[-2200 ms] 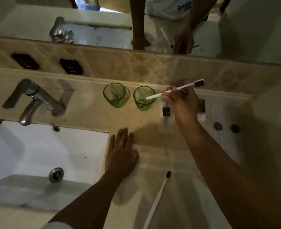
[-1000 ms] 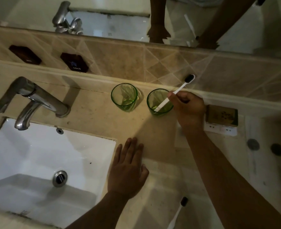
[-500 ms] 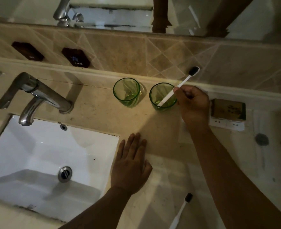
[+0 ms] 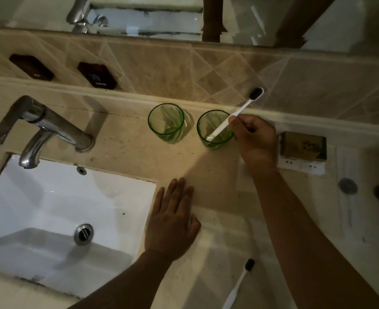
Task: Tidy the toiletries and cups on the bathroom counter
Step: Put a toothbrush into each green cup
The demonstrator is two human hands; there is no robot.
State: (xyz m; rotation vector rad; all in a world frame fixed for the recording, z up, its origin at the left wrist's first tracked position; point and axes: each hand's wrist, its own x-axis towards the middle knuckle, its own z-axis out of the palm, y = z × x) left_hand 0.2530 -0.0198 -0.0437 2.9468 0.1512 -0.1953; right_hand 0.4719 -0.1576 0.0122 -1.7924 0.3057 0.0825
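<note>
Beige stone counter, 2 green glass cups, toothbrush near front edge, left hand flat.

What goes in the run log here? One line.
right hand: holds toothbrush, handle in right green cup | left hand: flat on counter | second toothbrush: lying on counter

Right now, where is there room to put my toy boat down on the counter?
Bare counter lies between the faucet and the empty green cup, down to the sink. It is crowded on the right, around the right hand, the toothbrush cup and the brown box.

Two bare, sleeveless forearms
</note>
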